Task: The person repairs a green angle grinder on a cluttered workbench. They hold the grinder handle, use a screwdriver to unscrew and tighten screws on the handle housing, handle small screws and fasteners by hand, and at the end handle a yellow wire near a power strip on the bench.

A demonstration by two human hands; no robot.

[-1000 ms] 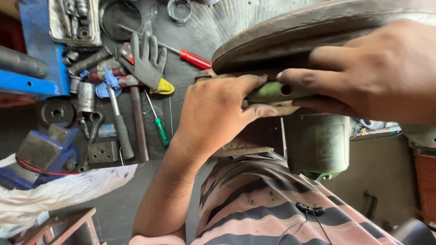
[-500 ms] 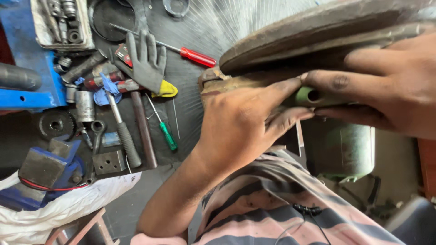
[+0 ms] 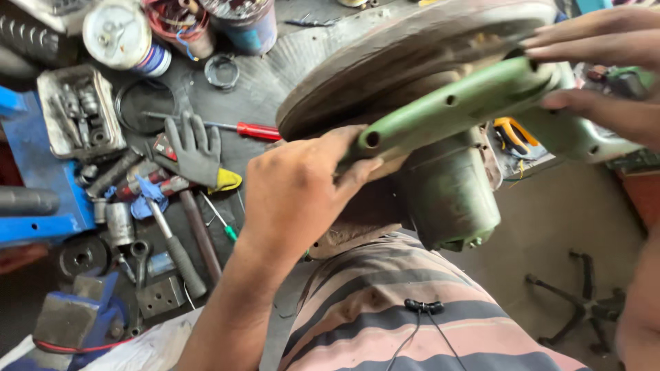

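A green power tool (image 3: 474, 103) with a large round rusty-brown guard (image 3: 399, 62) is held up off the bench, tilted, guard uppermost, over the bench's right half. Its cylindrical motor housing (image 3: 450, 196) hangs below the green arm.

The left hand (image 3: 302, 189) is wrapped around the lower end of the green handle, fingers curled shut on it, thumb pressed just under the open tube end. The right hand (image 3: 598, 62) is at the upper right end: fingers laid nearly straight along the guard's edge above, thumb under the green body, so the tool is pinched between them (grip looks loose, contact partly hidden).

On the bench's left half, lying flat:
- grey work glove (image 3: 196, 148) with a yellow cuff, near the middle
- red-handled screwdriver (image 3: 240, 128) just above the glove, touching its fingertips or nearly so; which cannot be told
- small green-handled screwdriver (image 3: 223, 223) below the glove
- hammer (image 3: 172, 244) beside a dark bar, a blue rag across the shaft
- metal tray (image 3: 75, 113) of sockets and bits toward the left edge
- blue vise (image 3: 75, 319) at the near left corner
- round cans (image 3: 127, 34) along the far edge

A striped shirt (image 3: 412, 316) fills the lower centre of the view, with a small black clip on it.
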